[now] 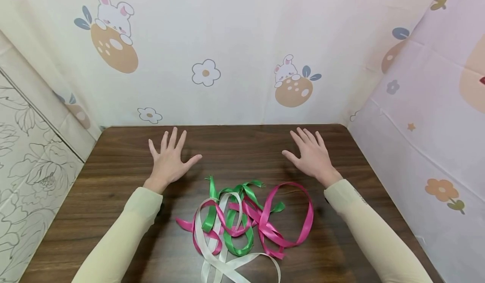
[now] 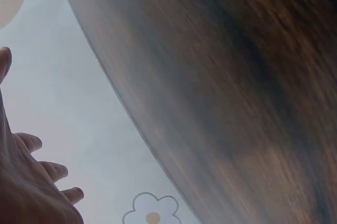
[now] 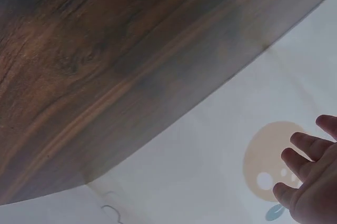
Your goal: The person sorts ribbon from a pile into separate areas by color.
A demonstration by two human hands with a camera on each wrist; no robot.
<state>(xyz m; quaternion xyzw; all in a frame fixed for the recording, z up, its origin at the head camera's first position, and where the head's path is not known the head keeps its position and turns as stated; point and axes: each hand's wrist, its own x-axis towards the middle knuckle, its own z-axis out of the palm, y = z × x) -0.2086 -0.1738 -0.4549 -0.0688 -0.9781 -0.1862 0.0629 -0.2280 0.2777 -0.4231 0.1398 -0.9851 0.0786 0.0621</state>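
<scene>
A loose tangle of satin ribbons lies at the near middle of the table in the head view. It has a pink ribbon (image 1: pixel 309 217) looping to the right, a green ribbon (image 1: pixel 242 251) in the centre, and a white ribbon (image 1: pixel 227 270) trailing to the near edge of the picture. My left hand (image 1: pixel 168 163) is spread with straight fingers, left of and beyond the ribbons. On the other side my right hand (image 1: pixel 312 158) is also spread, beyond the pink loop. Neither hand holds anything or touches the ribbons. Both wrist views show fingers apart.
The dark wooden table (image 1: pixel 235 148) ends at a pale curtain (image 1: pixel 242 34) printed with rabbits and flowers. Another printed curtain (image 1: pixel 417 118) runs along the right side. A panel with line-drawn flowers (image 1: pixel 34 182) stands at the left.
</scene>
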